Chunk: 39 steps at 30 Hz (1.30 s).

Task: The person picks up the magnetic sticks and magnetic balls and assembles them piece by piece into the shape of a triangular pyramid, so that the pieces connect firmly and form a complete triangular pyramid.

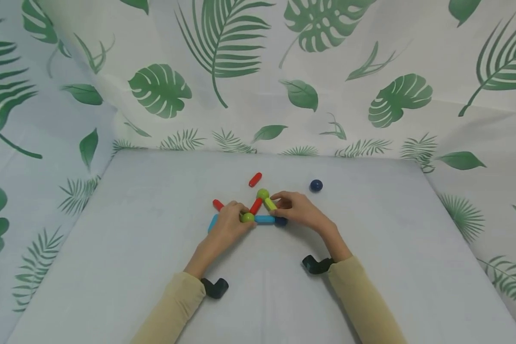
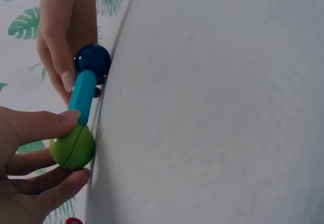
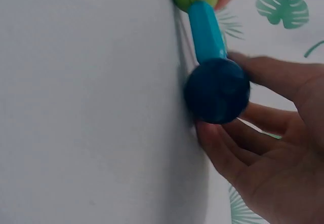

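On the white table, balls and short rods are joined in a triangle. My left hand [image 1: 231, 220] pinches the green ball [image 2: 72, 147] at its near left corner between thumb and fingers. My right hand [image 1: 300, 209] holds the dark blue ball [image 3: 217, 90] at the near right corner, thumb on one side and fingers on the other. A light blue rod [image 1: 264, 220] links these two balls. A red rod [image 1: 256, 206] and a yellow-green rod [image 1: 270, 204] run to another green ball [image 1: 263, 194] at the far corner. The right fingers partly cover the yellow-green rod's near end.
A loose red rod [image 1: 255, 179] lies beyond the triangle, and a second dark blue ball [image 1: 316, 186] sits to its right. Another red rod [image 1: 218, 205] and a blue piece [image 1: 212, 223] show beside the left hand, partly hidden. A leaf-printed cloth [image 1: 249, 114] hangs behind the table.
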Each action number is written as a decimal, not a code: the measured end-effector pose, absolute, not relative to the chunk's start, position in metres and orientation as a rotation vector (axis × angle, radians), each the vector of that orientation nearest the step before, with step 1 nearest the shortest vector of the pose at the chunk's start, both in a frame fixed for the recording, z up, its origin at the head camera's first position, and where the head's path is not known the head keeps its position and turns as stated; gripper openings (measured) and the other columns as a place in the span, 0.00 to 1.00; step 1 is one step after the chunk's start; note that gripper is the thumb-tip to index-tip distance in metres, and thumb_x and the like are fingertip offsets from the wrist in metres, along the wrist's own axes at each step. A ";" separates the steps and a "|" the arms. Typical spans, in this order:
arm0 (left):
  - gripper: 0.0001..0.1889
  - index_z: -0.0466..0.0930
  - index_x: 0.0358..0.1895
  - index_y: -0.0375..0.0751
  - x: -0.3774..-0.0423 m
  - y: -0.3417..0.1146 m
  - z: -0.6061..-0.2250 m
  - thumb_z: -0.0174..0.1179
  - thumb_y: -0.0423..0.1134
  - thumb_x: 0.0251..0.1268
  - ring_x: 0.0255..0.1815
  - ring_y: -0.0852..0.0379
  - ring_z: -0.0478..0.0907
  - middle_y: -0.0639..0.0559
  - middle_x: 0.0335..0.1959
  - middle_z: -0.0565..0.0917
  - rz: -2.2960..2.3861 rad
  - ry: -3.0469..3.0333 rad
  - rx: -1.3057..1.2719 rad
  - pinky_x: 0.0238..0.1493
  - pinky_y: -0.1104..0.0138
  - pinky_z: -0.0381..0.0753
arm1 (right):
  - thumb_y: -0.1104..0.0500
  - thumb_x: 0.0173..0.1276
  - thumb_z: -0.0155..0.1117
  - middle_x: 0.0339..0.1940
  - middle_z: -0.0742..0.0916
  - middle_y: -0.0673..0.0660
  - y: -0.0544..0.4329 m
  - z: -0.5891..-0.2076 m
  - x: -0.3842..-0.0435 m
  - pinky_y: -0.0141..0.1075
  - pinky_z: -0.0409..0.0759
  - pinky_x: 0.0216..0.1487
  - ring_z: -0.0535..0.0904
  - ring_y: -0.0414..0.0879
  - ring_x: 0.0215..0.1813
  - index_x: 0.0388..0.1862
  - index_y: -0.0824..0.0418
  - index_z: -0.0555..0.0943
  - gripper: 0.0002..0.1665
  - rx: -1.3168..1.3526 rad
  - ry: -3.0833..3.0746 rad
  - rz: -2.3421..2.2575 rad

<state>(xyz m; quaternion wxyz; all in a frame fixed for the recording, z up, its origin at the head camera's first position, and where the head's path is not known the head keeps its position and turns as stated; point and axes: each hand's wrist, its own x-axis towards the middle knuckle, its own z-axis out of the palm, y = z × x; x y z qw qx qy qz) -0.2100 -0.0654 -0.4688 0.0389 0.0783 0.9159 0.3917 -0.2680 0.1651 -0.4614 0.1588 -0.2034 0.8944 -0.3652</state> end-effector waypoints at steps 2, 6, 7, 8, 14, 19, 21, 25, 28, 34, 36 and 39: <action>0.18 0.85 0.50 0.31 -0.210 -0.064 -0.469 0.74 0.38 0.61 0.41 0.53 0.76 0.44 0.45 0.83 1.207 2.798 0.238 0.44 0.64 0.83 | 0.51 0.69 0.71 0.49 0.88 0.58 0.170 -0.459 -0.267 0.45 0.84 0.56 0.84 0.50 0.51 0.66 0.60 0.79 0.29 -0.584 2.519 -1.026; 0.19 0.85 0.51 0.32 -0.210 -0.064 -0.468 0.75 0.38 0.61 0.41 0.53 0.76 0.44 0.46 0.83 1.200 2.792 0.223 0.44 0.64 0.83 | 0.49 0.67 0.74 0.51 0.87 0.57 0.178 -0.455 -0.266 0.46 0.82 0.58 0.82 0.50 0.53 0.70 0.58 0.76 0.36 -0.599 2.435 -1.004; 0.19 0.85 0.51 0.32 -0.210 -0.065 -0.468 0.75 0.38 0.61 0.41 0.53 0.76 0.44 0.46 0.83 1.198 2.795 0.222 0.44 0.64 0.83 | 0.49 0.66 0.75 0.52 0.87 0.57 0.179 -0.455 -0.266 0.46 0.81 0.59 0.82 0.50 0.54 0.71 0.57 0.75 0.37 -0.601 2.418 -0.997; 0.19 0.85 0.52 0.32 -0.210 -0.066 -0.468 0.75 0.39 0.61 0.41 0.53 0.76 0.44 0.46 0.83 1.203 2.793 0.218 0.44 0.64 0.83 | 0.49 0.65 0.76 0.52 0.86 0.56 0.180 -0.456 -0.266 0.46 0.81 0.61 0.81 0.50 0.54 0.72 0.56 0.75 0.38 -0.607 2.405 -0.993; 0.19 0.84 0.55 0.35 -0.212 -0.079 -0.461 0.72 0.42 0.65 0.44 0.52 0.79 0.46 0.47 0.84 1.286 2.801 0.222 0.46 0.62 0.84 | 0.49 0.66 0.75 0.54 0.85 0.56 0.180 -0.458 -0.267 0.49 0.79 0.64 0.79 0.51 0.56 0.75 0.55 0.72 0.41 -0.653 2.383 -0.967; 0.15 0.85 0.54 0.35 -0.224 -0.087 -0.445 0.66 0.40 0.72 0.45 0.49 0.82 0.43 0.47 0.86 1.308 2.867 0.328 0.48 0.59 0.86 | 0.48 0.66 0.76 0.55 0.85 0.55 0.181 -0.458 -0.267 0.48 0.79 0.64 0.79 0.50 0.56 0.75 0.53 0.71 0.41 -0.628 2.389 -0.947; 0.14 0.84 0.54 0.34 -0.232 -0.088 -0.438 0.64 0.39 0.73 0.46 0.49 0.82 0.43 0.48 0.86 1.282 2.868 0.374 0.49 0.59 0.86 | 0.48 0.66 0.76 0.55 0.85 0.56 0.183 -0.458 -0.268 0.48 0.79 0.65 0.79 0.51 0.56 0.75 0.53 0.71 0.41 -0.631 2.389 -0.951; 0.15 0.83 0.57 0.32 -0.252 -0.089 -0.430 0.62 0.37 0.74 0.49 0.48 0.82 0.41 0.49 0.86 1.169 2.854 0.402 0.50 0.59 0.86 | 0.48 0.66 0.75 0.54 0.85 0.56 0.185 -0.462 -0.270 0.47 0.79 0.64 0.79 0.50 0.56 0.75 0.55 0.72 0.41 -0.662 2.370 -0.968; 0.16 0.82 0.58 0.29 -0.270 -0.086 -0.428 0.62 0.35 0.73 0.49 0.46 0.82 0.39 0.49 0.86 1.059 2.853 0.439 0.51 0.59 0.85 | 0.48 0.66 0.75 0.54 0.85 0.56 0.186 -0.464 -0.271 0.47 0.79 0.64 0.79 0.49 0.55 0.74 0.56 0.72 0.40 -0.673 2.364 -0.980; 0.15 0.82 0.57 0.27 -0.299 -0.079 -0.432 0.61 0.32 0.73 0.50 0.45 0.84 0.37 0.50 0.87 0.892 2.848 0.528 0.51 0.60 0.86 | 0.48 0.66 0.75 0.55 0.85 0.57 0.188 -0.465 -0.271 0.48 0.78 0.65 0.79 0.50 0.56 0.74 0.56 0.72 0.41 -0.658 2.336 -1.017; 0.15 0.82 0.57 0.27 -0.305 -0.075 -0.432 0.62 0.32 0.72 0.51 0.45 0.83 0.36 0.50 0.86 0.864 2.839 0.524 0.52 0.59 0.85 | 0.48 0.66 0.75 0.55 0.85 0.57 0.188 -0.463 -0.270 0.48 0.78 0.65 0.79 0.50 0.56 0.74 0.57 0.72 0.41 -0.652 2.328 -1.026; 0.16 0.82 0.58 0.27 -0.314 -0.070 -0.433 0.62 0.32 0.72 0.52 0.45 0.82 0.37 0.52 0.85 0.832 2.820 0.498 0.53 0.59 0.85 | 0.49 0.66 0.75 0.55 0.85 0.57 0.190 -0.463 -0.270 0.47 0.78 0.64 0.79 0.50 0.55 0.74 0.57 0.73 0.40 -0.660 2.324 -1.031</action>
